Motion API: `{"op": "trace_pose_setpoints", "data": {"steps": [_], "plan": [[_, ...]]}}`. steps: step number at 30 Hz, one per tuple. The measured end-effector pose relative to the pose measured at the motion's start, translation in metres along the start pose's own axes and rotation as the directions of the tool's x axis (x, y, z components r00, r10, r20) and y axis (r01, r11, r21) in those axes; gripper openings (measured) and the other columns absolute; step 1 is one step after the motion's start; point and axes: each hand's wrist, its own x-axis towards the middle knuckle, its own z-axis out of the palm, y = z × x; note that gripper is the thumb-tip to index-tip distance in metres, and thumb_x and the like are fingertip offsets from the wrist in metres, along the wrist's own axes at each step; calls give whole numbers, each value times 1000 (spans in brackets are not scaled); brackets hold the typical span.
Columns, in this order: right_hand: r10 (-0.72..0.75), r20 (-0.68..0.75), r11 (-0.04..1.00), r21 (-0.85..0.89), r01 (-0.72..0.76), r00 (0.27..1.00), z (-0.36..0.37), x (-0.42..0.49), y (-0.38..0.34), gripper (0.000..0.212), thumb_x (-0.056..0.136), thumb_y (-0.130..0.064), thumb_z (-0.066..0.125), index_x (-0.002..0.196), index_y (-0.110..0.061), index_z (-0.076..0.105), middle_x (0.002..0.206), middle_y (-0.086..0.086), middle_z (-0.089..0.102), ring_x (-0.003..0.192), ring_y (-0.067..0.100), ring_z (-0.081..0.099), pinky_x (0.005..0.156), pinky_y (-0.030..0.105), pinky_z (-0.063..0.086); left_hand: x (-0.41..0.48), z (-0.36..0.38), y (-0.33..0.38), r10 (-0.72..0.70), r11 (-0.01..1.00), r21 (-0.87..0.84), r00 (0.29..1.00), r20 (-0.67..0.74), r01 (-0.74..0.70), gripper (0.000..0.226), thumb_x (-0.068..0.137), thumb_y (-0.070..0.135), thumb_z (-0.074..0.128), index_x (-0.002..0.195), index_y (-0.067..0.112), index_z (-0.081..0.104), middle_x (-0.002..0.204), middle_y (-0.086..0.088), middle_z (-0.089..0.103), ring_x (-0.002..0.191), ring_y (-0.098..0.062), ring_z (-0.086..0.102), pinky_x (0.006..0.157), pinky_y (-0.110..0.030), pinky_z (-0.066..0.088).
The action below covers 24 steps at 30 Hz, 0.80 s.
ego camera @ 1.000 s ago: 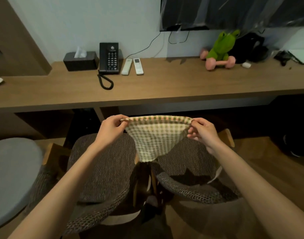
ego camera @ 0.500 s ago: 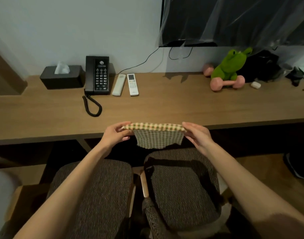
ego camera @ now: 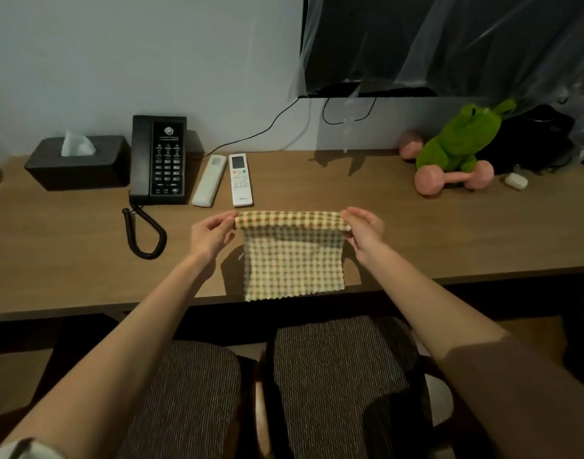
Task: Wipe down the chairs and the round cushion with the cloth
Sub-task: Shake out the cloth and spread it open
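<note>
The left hand [ego camera: 211, 238] pinches one top corner of the checked cloth [ego camera: 293, 256] between thumb and fingers, and the right hand [ego camera: 363, 231] pinches the other, so the cloth hangs flat between them over the front edge of the wooden desk [ego camera: 449, 233]. Below this edge stand the left chair [ego camera: 191, 399] and the right chair [ego camera: 343, 376], side by side. Near the back edge are a black telephone [ego camera: 159, 159], two remotes [ego camera: 240, 179] and a tissue box [ego camera: 80, 162]

Dim, warm indoor light; the checked cloth [ego camera: 293, 256] throws soft shadows on the counter [ego camera: 449, 233] at both its sides; a hard-edged shadow covers the near right forearm [ego camera: 502, 369]; the plastic sheet [ego camera: 482, 44] shows pale sheen; wide-angle distortion curves the counter's near edge; detail is soft.
</note>
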Motion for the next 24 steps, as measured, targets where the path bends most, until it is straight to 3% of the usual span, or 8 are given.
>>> {"op": "trace_pose_setpoints", "data": {"steps": [3,5,8,12,17,19,22,24], "plan": [[9,29,998,66,-11,1000,5,16,0,16,90,-3,62,104,-9,60,99,5,64,82,12,63,64,22,54,12,8,-7,38,999,19,999,-5,-38,25,92,6,58,116,4,64,111,-6,65,102,-17,61,94,-30,49],[30,30,999,34,-31,999,4,24,10,18,91,-4,61,108,-9,59,107,7,63,90,15,62,75,27,54,15,9,-19,18,1000,14,1000,-3,-18,18,91,6,60,107,8,68,103,-6,68,94,-15,64,87,-27,53],[51,15,992,-114,-49,999,-7,30,36,14,90,-6,62,103,-11,60,109,6,63,84,13,62,65,22,52,14,3,-47,-60,998,5,998,-28,60,10,87,7,65,94,12,70,96,-7,69,82,-14,66,75,-24,58],[-31,0,918,-396,29,1000,-22,38,68,8,90,-11,64,91,-19,61,104,5,66,70,11,63,57,25,53,14,-6,-79,-162,982,98,986,-34,164,19,86,2,65,105,-2,67,105,-14,66,69,-12,63,53,-15,55],[-121,51,836,-534,130,991,-24,46,83,7,92,-10,60,93,-17,62,103,7,67,69,8,61,50,18,52,13,-11,-97,-153,973,183,987,47,142,27,86,1,64,113,-2,64,121,-19,61,80,-14,64,54,-15,55],[-149,57,815,-559,155,987,-22,47,82,8,92,-12,60,96,-17,64,108,6,66,80,11,62,57,17,51,12,-14,-98,-76,946,322,993,86,45,34,87,4,65,121,2,61,125,-16,59,92,-19,63,63,-17,56],[-334,129,507,-810,293,934,-21,44,81,15,91,-17,60,104,-21,66,122,1,58,109,19,54,89,28,47,12,-17,-94,153,686,688,971,183,-238,32,86,16,68,118,13,65,122,-4,48,110,-18,53,91,-24,47],[-494,284,260,-854,451,822,-18,37,83,23,91,-17,58,113,-18,64,129,1,52,120,21,44,102,35,39,8,-12,-91,299,503,773,917,264,-387,34,88,19,65,122,16,63,124,-3,45,115,-14,45,98,-21,35]]}}
